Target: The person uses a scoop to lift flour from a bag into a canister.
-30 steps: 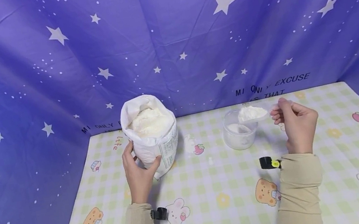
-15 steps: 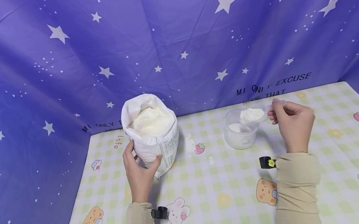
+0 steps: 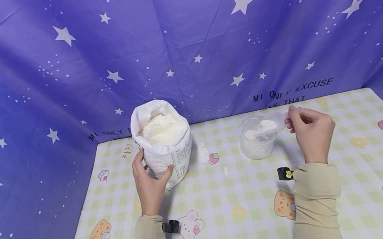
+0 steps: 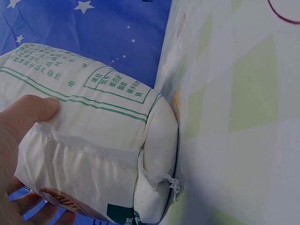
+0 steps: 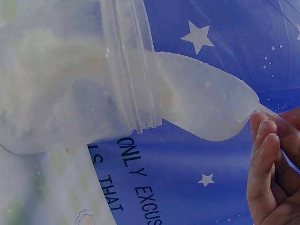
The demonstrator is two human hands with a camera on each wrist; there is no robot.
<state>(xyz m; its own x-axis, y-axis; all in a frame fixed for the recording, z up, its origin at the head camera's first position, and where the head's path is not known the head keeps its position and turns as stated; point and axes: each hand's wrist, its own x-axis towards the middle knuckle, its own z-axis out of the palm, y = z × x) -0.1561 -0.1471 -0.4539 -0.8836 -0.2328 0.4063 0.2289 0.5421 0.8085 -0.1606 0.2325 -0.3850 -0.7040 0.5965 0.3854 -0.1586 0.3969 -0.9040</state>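
Observation:
My left hand (image 3: 152, 188) holds the side of an open white bag of flour (image 3: 178, 156), thumb on the front and fingers round the edge. Green print covers the bag (image 4: 103, 89) in the left wrist view. My right hand (image 3: 314, 132) pinches the thin handle of a clear plastic scoop (image 3: 279, 121). Tilted downward, the scoop (image 5: 201, 98) reaches into the mouth of a round clear plastic tub (image 3: 258, 151), with flour at its front end. More flour lies inside the tub (image 5: 51, 93).
A little spilled flour (image 3: 202, 151) dusts the checked tablecloth (image 3: 243, 238) between the bag and the tub. Behind the table hangs a purple-blue star-printed curtain (image 3: 170, 89).
The right hand has shifted slightly left and tipped the scoop into the tub. Most of the heaped flour has slid off it. The left hand still holds the bag in place.

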